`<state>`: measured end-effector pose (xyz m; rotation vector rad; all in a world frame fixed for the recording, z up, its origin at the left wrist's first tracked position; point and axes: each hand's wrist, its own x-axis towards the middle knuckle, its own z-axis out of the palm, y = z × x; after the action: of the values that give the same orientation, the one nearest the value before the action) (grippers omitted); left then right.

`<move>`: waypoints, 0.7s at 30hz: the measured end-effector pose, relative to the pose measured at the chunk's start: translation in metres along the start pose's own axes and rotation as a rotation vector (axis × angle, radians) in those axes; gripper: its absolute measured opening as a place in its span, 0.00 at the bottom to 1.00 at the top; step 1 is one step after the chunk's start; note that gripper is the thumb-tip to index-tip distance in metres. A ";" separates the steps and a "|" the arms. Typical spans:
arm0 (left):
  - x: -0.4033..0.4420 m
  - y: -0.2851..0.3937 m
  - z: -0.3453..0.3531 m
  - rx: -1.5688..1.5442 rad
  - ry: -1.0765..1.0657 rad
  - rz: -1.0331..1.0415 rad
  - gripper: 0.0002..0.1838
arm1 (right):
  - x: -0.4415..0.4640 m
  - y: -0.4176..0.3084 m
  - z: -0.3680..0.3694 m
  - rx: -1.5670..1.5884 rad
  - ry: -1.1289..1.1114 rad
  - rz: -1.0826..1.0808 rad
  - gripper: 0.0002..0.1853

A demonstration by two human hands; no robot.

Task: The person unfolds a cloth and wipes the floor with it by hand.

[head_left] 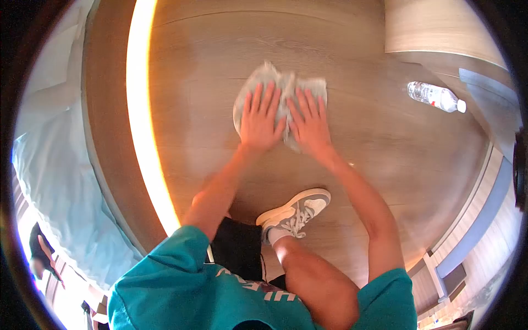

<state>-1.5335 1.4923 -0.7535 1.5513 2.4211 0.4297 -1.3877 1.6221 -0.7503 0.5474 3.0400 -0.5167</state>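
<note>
A pale grey cloth lies spread and slightly bunched on the brown wood-grain floor. My left hand rests flat on its left half, fingers stretched out and apart. On the right half, my right hand presses down with its fingers also spread. The thumbs come close to each other over a fold in the cloth. Neither hand is wrapped round anything, and the cloth under the palms is hidden.
My shoe stands on the floor just below the hands. A clear plastic bottle lies on its side at the right. At the left runs a glowing light strip beside a plastic-covered surface. A light wood panel stands at the upper right.
</note>
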 end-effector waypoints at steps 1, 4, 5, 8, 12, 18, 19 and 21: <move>-0.032 0.009 0.002 -0.014 -0.048 -0.031 0.42 | -0.025 -0.013 0.006 0.037 -0.053 -0.040 0.35; -0.129 0.032 0.016 -0.042 -0.129 -0.079 0.41 | -0.094 -0.047 0.021 0.087 -0.221 -0.134 0.37; -0.149 0.038 0.019 -0.057 -0.118 -0.097 0.39 | -0.105 -0.053 0.020 0.084 -0.220 -0.134 0.37; -0.160 0.045 0.019 -0.067 -0.100 -0.105 0.41 | -0.116 -0.058 0.020 0.111 -0.250 -0.169 0.37; -0.151 0.029 0.018 -0.070 -0.099 -0.058 0.40 | -0.095 -0.050 0.016 0.166 -0.254 -0.189 0.38; -0.043 -0.055 -0.028 -0.005 0.002 0.030 0.42 | 0.035 -0.034 0.008 0.096 -0.094 -0.220 0.37; -0.022 -0.070 -0.033 0.013 0.026 0.050 0.43 | 0.057 -0.032 0.009 0.056 -0.030 -0.200 0.36; 0.020 -0.100 -0.042 0.002 0.063 0.091 0.41 | 0.100 -0.028 0.008 0.041 0.031 -0.183 0.36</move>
<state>-1.6404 1.4658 -0.7523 1.6783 2.4040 0.5007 -1.4913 1.6286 -0.7562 0.2819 3.1332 -0.5818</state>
